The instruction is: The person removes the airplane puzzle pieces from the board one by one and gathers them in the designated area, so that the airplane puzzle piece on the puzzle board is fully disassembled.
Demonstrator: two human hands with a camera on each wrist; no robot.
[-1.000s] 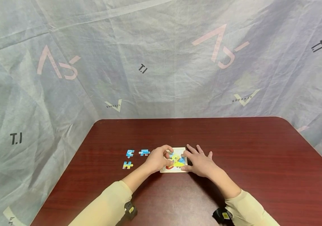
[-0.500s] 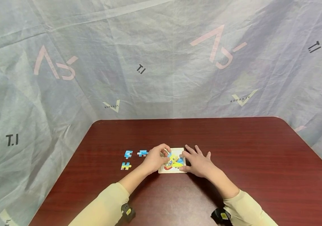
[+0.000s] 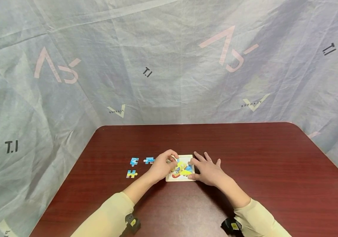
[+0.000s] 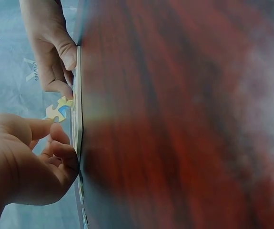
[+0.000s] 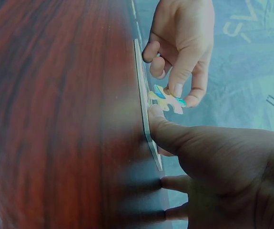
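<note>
My left hand (image 3: pixel 162 166) pinches a jigsaw piece (image 5: pixel 171 100) between thumb and index finger. Its visible parts are pale, yellow and blue, and it is held tilted, partly raised off the board. Below it a small light-framed puzzle board (image 3: pixel 180 179) lies on the table, with a yellow, blue and red picture partly assembled inside. Part of its left side is hidden by the left hand. My right hand (image 3: pixel 209 171) rests at the board's right edge, thumb and index finger on it, the other fingers spread out over the table.
Three loose jigsaw pieces lie left of the board: a blue one (image 3: pixel 134 161), another blue one (image 3: pixel 149 160) beside the left hand, and a blue-yellow one (image 3: pixel 131 174) nearer. The dark red table (image 3: pixel 246 144) ends at a grey cloth backdrop (image 3: pixel 169 108).
My left hand has shifted slightly and lifted the pinched jigsaw piece a little, so more of the picture shows. The right hand stays on the board's edge. The head view has shifted slightly.
</note>
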